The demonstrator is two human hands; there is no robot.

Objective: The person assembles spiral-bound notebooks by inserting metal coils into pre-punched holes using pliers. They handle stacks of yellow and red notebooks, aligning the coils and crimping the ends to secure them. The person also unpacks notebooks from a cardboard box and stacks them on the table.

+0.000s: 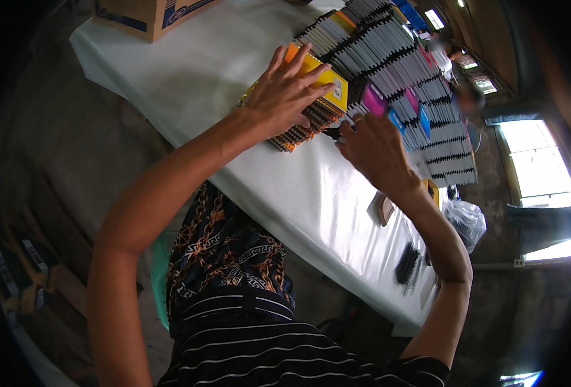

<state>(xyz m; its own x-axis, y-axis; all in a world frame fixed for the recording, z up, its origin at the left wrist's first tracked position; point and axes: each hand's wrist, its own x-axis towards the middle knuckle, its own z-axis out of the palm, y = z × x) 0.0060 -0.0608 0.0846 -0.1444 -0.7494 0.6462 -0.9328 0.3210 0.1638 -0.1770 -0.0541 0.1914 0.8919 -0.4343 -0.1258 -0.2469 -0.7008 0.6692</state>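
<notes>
A stack of spiral-bound notebooks [321,118] with a yellow cover on top lies on the white-covered table [311,193]. My left hand [279,97] rests over this stack, fingers spread across the yellow cover and thumb down at the near side. Just right of the stack is my right hand [379,148], its fingers curled downward beside a dark edge. Whatever those fingers may hold is hidden. Purple-covered notebooks [374,99] lie just beyond the right hand.
Long rows of stacked notebooks [379,48] with black spirals fill the table's far right. A cardboard box [146,16] stands far left. Toward the right end are a small brown block [385,209], black binding coils [407,263] and a clear plastic bag [466,222].
</notes>
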